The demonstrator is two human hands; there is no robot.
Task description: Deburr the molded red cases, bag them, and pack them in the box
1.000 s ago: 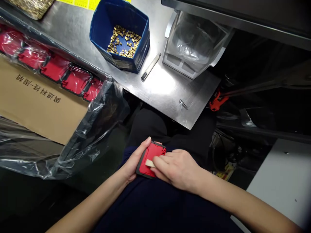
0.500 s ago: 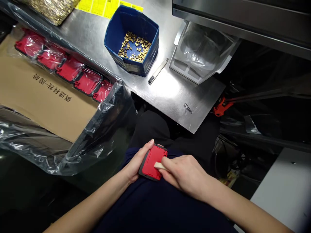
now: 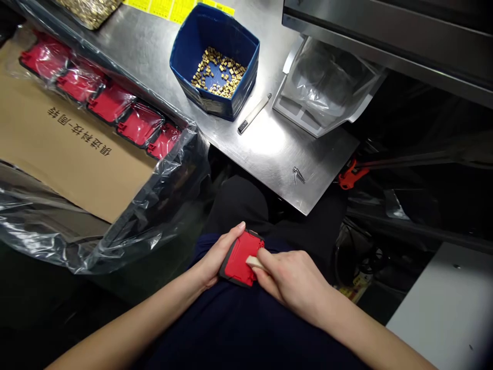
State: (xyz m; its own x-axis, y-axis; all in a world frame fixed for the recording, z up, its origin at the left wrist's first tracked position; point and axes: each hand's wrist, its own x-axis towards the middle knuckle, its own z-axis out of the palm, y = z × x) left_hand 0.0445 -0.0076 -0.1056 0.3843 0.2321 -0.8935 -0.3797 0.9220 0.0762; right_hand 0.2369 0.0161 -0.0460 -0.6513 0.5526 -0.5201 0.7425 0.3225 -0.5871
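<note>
Left hand (image 3: 217, 257) grasps the case (image 3: 239, 257), red with black edging, by its left side, thumb along the edge. Right hand (image 3: 295, 277) pinches a pale stick (image 3: 256, 263) between thumb and fingers; its tip is over the red face, cannot tell if it presses. Case sits over the person's lap, in front of the dark trousers (image 3: 235, 200), tilted, red face up, below the near corner of the worktop (image 3: 265, 162).

On the worktop: blue bin (image 3: 215, 105) with loose brass bits (image 3: 233, 85) at the bottom. Pen-like tool (image 3: 254, 113), white with one black end, lies just beside the bin. Clipper (image 3: 298, 175) near the corner, well apart from the bin. Grey tray (image 3: 296, 114) at right, clear bag (image 3: 327, 85) inside. Yellow labels (image 3: 162, 7) behind the bin; bag of brass bits (image 3: 92, 9) at the far left.

Left of the worktop: cardboard (image 3: 77, 164) with printed characters, a row of five other cases (image 3: 112, 102) along its far edge, clear film (image 3: 154, 205) around. Orange handle (image 3: 351, 176) just right of the worktop.
</note>
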